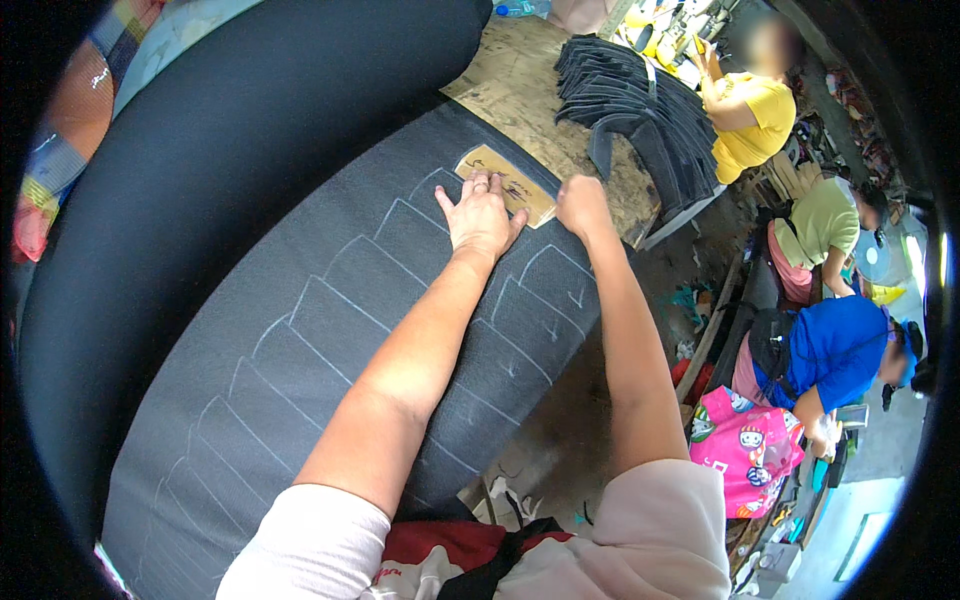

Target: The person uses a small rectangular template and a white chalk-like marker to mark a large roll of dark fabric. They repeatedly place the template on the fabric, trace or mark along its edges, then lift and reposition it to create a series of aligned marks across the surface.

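Note:
My left hand (482, 222) lies flat with spread fingers on a tan card template (541, 208) that has dark handwriting on it. This template rests on a sheet of black material (330, 220) near its far right edge. At the template's right end, my right hand (584, 205) is closed in a fist; whatever it grips is hidden by the fingers. Pale curved and straight outlines run in overlapping rows over the black sheet, some with small marks inside them.
A thick black roll (220, 130) spans the left side. Beyond the sheet, the wooden tabletop (520, 65) carries a pile of black cut pieces (620, 85). People in yellow (755, 115), pale green (825, 220) and blue (835, 345) work at the right, near a pink bag (750, 450).

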A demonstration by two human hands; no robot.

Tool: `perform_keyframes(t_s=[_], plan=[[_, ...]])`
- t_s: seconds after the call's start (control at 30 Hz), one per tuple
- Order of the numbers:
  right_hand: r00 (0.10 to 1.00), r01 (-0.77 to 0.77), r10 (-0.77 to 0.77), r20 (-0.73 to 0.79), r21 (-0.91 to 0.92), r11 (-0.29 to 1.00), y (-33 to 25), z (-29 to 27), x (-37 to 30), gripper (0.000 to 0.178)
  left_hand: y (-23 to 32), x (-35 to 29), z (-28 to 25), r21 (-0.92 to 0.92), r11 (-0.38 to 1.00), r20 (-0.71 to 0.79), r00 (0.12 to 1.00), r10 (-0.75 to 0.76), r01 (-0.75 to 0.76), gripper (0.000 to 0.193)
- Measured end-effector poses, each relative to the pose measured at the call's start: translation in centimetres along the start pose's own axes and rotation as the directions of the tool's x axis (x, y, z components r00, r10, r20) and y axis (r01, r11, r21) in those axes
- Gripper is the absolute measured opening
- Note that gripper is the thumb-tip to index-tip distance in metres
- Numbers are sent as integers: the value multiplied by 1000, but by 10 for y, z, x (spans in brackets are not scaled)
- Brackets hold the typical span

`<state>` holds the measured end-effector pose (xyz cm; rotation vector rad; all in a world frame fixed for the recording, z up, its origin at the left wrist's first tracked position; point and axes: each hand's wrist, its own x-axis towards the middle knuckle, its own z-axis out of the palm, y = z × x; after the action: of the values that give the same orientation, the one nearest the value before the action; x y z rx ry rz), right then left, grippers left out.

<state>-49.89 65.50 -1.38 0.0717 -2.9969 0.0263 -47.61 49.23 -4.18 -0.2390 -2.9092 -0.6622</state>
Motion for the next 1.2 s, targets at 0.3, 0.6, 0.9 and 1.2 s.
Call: perform_keyframes(t_s=[0.3, 0.6, 0.9, 1.2], plan=[[990, -20, -61, 130, 547, 837, -5, 1, -36, 14, -1, 0, 0, -12, 1000, 8, 1000, 7, -7, 66], [931, -232, 276, -238, 197, 953, 9, -13, -17, 11, -1, 2, 1, 19, 1000, 17, 1000, 10, -10, 68], [755, 91, 472, -456, 786, 612, -46, 54, -67, 17, -24, -25, -51, 106, 994, 283, 959, -10, -21, 69], [711, 193, 312, -630, 602, 775, -26, 75, -54, 21, -234, -324, -181, 265, 833, -49, 870, -491, 485, 67]])
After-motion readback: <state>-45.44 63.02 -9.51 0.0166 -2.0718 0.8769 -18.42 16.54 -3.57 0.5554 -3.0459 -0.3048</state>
